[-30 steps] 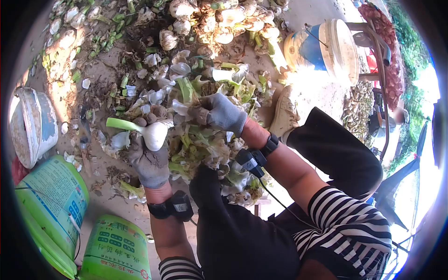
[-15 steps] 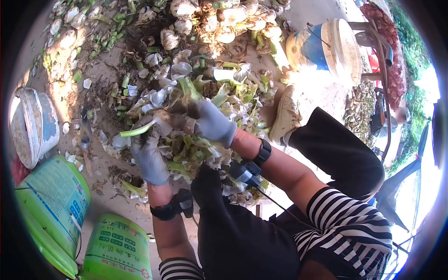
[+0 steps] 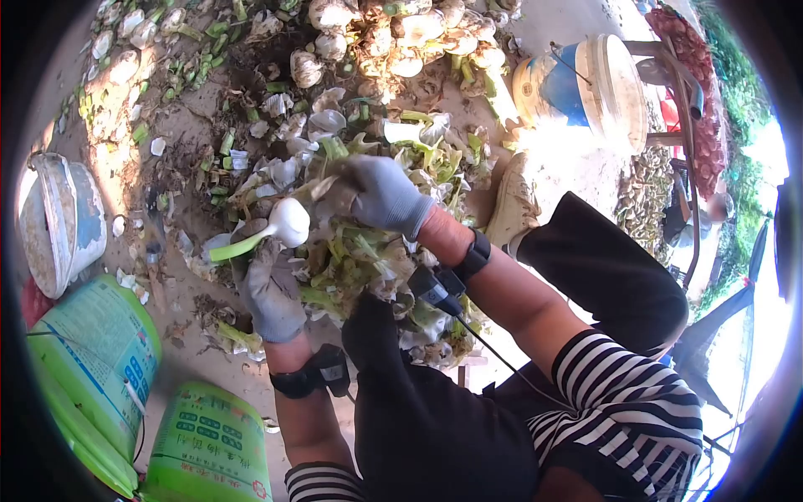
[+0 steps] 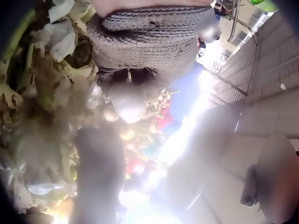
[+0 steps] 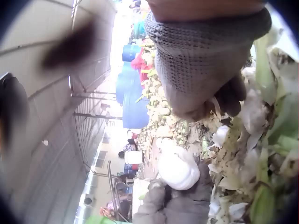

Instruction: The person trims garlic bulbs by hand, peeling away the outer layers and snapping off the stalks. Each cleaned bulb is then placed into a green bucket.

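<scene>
A white, peeled garlic bulb [image 3: 289,222] with a short green stem [image 3: 237,247] rests in my gloved left hand [image 3: 273,294], whose fingers are curled round it from below. The right wrist view shows the clean bulb [image 5: 178,169] above the grey glove fingers [image 5: 187,205]. Just right of the bulb, my gloved right hand [image 3: 381,194] pinches a brownish strip of garlic skin [image 3: 319,187]. Its fingers are bent inward and apart from the bulb. Under both hands lies a heap of stripped leaves and skins [image 3: 360,268].
Unpeeled garlic bulbs [image 3: 401,38] are piled beyond the heap. Cut green stems [image 3: 205,63] litter the ground at upper left. A white bucket [image 3: 71,226] and green containers [image 3: 205,443] stand on the left; a blue-and-white bucket [image 3: 577,92] is at upper right.
The left hand moved the bulb in toward the right hand, where it was partly covered, and it now shows whiter, its stem pointing lower left. The right hand has drawn away with skin.
</scene>
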Demonstrator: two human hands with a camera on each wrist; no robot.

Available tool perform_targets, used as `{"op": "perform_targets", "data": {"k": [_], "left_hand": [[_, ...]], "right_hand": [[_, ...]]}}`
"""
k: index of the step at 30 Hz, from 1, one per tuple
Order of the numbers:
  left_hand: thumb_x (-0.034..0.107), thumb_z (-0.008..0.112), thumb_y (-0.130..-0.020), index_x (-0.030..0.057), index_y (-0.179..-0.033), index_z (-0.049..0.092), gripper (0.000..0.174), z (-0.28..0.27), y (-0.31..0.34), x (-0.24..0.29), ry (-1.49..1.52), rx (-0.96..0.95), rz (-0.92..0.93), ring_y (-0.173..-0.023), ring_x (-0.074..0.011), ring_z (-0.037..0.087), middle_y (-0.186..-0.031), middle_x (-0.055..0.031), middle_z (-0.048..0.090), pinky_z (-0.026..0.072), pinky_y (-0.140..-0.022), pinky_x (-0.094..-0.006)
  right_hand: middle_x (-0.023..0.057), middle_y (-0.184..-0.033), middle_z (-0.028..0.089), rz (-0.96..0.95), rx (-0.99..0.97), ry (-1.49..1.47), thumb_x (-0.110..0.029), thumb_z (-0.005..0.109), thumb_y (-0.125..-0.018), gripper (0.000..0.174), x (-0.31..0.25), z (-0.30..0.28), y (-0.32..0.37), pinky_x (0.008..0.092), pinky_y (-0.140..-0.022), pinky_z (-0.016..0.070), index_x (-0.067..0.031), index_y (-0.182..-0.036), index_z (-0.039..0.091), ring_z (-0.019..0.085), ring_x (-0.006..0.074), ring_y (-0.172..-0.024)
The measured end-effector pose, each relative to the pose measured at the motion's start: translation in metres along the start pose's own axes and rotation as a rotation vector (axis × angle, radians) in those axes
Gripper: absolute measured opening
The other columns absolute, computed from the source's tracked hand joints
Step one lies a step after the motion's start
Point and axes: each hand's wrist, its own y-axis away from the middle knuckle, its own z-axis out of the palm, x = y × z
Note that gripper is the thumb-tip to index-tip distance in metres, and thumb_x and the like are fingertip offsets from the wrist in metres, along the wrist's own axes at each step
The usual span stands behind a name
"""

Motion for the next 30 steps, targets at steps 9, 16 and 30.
{"op": "perform_targets", "data": {"k": [9, 16, 30], "left_hand": [[0.008, 0.052, -0.079, -0.0013, -0.106, 0.049, 0.029, 0.012, 0.011, 0.011, -0.126, 0.035, 0.015, -0.098, -0.0209, 0.053, -0.103, -0.0111, 0.055, 0.0395, -0.09, -0.0323], [0.01, 0.05, -0.081, 0.0032, -0.105, 0.051, 0.025, 0.003, 0.012, 0.016, 0.296, -0.172, 0.112, -0.113, -0.0288, 0.046, -0.119, -0.0136, 0.05, 0.039, -0.096, -0.0402], [0.006, 0.046, -0.07, 0.0014, -0.085, 0.048, 0.016, -0.01, 0.027, 0.022, 0.106, -0.319, 0.104, -0.091, -0.0227, 0.053, -0.097, -0.0106, 0.05, 0.0457, -0.079, -0.0343]], "right_hand": [[0.0135, -0.066, 0.06, -0.068, -0.355, 0.248, -0.033, 0.059, -0.073, 0.024, -0.033, -0.002, 0.003, 0.041, -0.059, 0.0467, -0.0098, -0.073, 0.062, 0.06, 0.0323, -0.067], [0.0169, -0.07, 0.061, 0.293, -0.302, 0.248, -0.019, 0.061, -0.075, 0.022, -0.012, -0.026, 0.002, 0.0343, -0.065, 0.0486, -0.0013, -0.089, 0.061, 0.062, 0.0289, -0.07], [0.018, -0.066, 0.06, 0.145, -0.665, -0.265, -0.026, 0.058, -0.074, 0.027, -0.048, -0.02, 0.008, 0.0345, -0.056, 0.047, -0.0018, -0.085, 0.064, 0.058, 0.0273, -0.054]]}}
